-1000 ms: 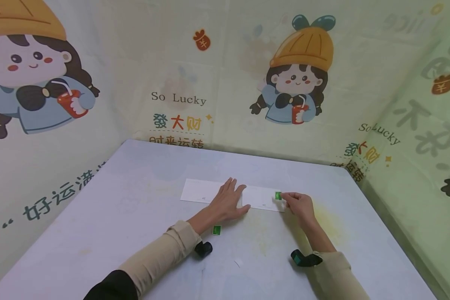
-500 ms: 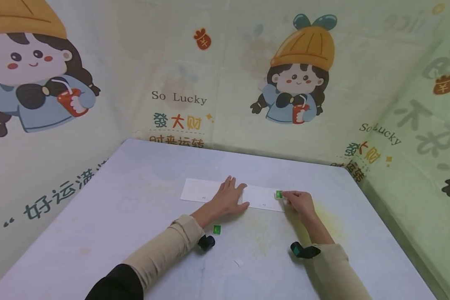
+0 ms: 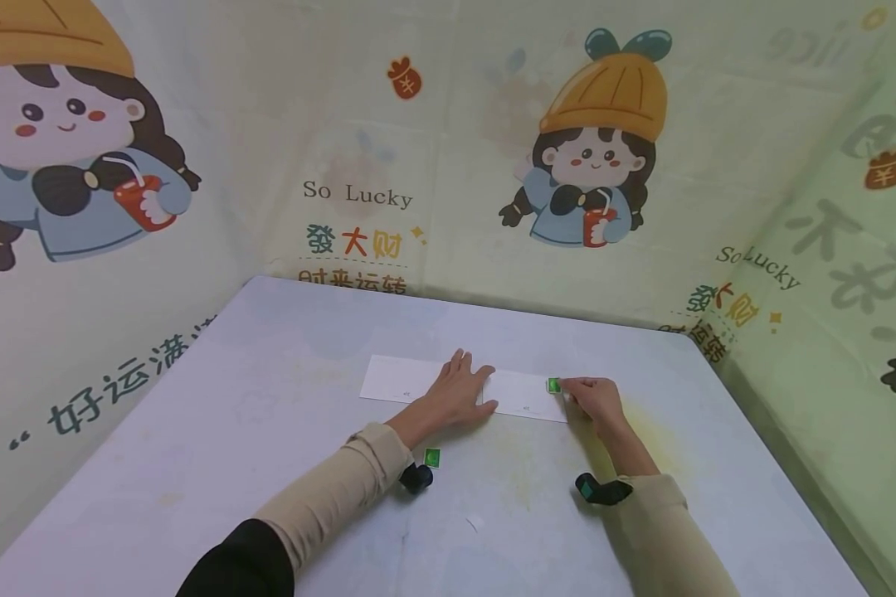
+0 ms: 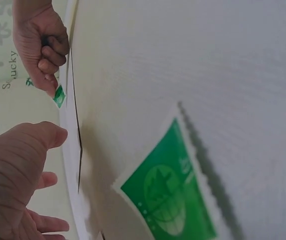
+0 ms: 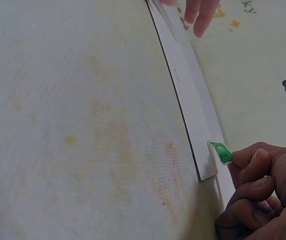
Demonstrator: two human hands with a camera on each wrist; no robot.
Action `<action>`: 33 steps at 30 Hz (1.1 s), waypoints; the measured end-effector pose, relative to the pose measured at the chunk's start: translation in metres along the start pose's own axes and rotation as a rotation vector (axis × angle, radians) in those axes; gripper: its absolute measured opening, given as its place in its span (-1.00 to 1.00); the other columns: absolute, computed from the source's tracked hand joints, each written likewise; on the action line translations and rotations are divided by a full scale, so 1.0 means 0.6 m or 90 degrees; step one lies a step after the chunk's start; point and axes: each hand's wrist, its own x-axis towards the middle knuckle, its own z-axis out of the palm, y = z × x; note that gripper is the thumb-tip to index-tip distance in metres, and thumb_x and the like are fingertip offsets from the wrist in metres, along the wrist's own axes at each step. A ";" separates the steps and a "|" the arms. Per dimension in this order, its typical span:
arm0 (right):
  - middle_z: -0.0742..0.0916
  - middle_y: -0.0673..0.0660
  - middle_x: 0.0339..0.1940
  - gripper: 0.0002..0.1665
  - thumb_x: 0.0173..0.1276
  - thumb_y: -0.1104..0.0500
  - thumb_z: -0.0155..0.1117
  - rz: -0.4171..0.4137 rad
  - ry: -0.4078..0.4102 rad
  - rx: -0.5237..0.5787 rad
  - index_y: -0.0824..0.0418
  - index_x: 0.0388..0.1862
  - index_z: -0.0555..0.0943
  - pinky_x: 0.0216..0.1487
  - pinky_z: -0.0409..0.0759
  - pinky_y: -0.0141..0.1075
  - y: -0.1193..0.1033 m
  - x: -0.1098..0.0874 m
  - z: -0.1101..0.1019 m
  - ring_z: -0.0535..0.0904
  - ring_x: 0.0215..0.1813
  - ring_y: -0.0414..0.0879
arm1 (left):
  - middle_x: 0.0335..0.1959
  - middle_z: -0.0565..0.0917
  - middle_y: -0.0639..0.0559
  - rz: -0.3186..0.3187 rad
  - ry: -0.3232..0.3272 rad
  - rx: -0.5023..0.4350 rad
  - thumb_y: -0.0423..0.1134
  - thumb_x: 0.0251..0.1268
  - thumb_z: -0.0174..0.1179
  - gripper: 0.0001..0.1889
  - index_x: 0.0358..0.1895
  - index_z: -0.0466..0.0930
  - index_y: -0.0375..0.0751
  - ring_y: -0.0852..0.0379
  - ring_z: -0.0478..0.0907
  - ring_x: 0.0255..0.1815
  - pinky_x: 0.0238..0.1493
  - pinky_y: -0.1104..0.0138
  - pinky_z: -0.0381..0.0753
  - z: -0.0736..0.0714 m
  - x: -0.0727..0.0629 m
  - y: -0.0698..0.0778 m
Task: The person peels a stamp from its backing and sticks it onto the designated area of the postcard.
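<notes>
Two white envelope-like papers lie end to end on the table, the left paper (image 3: 392, 379) and the right paper (image 3: 518, 394). My left hand (image 3: 455, 398) rests with spread fingers where they meet, hiding that part. Between thumb and finger my right hand (image 3: 596, 402) pinches a small green stamp (image 5: 222, 152) by its edge, at the upper right corner of the right paper. In the right wrist view that stamp is tilted; whether it touches the paper I cannot tell. A second green stamp (image 4: 168, 195) with perforated edges lies on the table near my left wrist.
The white table (image 3: 269, 332) reaches back to a cloth wall (image 3: 463, 166) printed with cartoon figures and lettering. Dark wrist cameras stick out beneath both cuffs, a left camera (image 3: 416, 478) and a right camera (image 3: 601, 489), low over the tabletop.
The right hand, pinching the stamp, has shifted slightly up the view over the paper's corner. The left forearm has moved a little to the right, while its hand stays on the papers.
</notes>
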 end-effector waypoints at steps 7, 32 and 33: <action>0.47 -0.02 -0.65 -0.53 0.45 0.02 0.32 -0.006 0.005 -0.005 0.40 0.07 0.70 -0.46 0.32 -0.32 -0.001 0.007 0.005 0.34 -0.54 -0.14 | 0.59 0.11 -0.42 -0.013 -0.026 -0.005 0.09 0.50 0.12 -0.34 0.55 0.29 -0.07 -0.28 -0.11 0.67 0.60 -0.01 0.04 -0.005 0.000 0.005; 0.68 0.13 -0.46 -0.67 0.39 0.12 0.31 -0.073 0.092 -0.088 0.41 -0.12 0.72 -0.41 0.44 -0.36 -0.004 -0.005 0.025 0.52 -0.34 -0.02 | 0.48 0.31 -0.35 -0.014 -0.046 0.031 0.09 0.53 0.08 -0.41 0.48 0.38 -0.09 -0.29 -0.03 0.64 0.58 -0.01 0.08 0.004 0.003 0.005; 0.68 0.14 -0.46 -0.67 0.39 0.12 0.31 -0.075 0.095 -0.090 0.41 -0.13 0.72 -0.41 0.44 -0.36 -0.004 -0.005 0.025 0.52 -0.34 -0.02 | 0.47 0.32 -0.35 -0.013 -0.045 0.032 0.09 0.53 0.08 -0.41 0.48 0.39 -0.09 -0.30 -0.02 0.64 0.58 -0.02 0.08 0.005 0.003 0.005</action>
